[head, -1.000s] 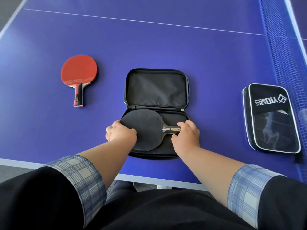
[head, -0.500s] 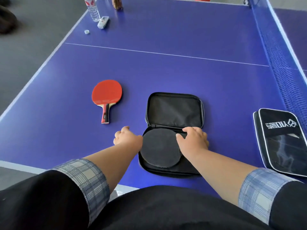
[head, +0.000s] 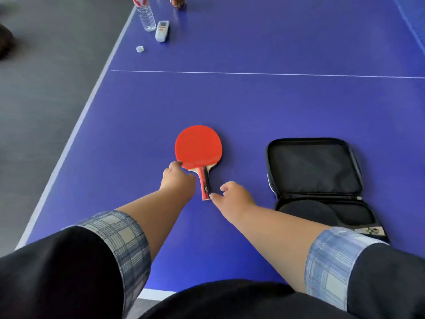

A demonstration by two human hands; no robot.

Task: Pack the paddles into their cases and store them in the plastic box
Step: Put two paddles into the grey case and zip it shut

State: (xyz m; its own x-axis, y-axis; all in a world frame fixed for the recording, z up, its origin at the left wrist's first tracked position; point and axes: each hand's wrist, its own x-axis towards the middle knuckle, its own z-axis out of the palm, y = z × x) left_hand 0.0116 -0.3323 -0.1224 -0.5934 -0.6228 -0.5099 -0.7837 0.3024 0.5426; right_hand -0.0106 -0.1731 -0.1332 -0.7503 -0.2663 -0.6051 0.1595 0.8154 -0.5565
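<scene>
On the blue table tennis table (head: 253,107), the right hand (head: 234,195) touches the butt of the red paddle (head: 198,146) with loosely curled fingers, gripping nothing. The left hand (head: 178,180) meets the blade's near edge, and whether it grasps the blade cannot be told. Just right of both hands lies the open black case (head: 315,171), holding a black paddle (head: 305,211).

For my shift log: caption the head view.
Left hand and right hand touch the red paddle; a black paddle lies in the open case.
</scene>
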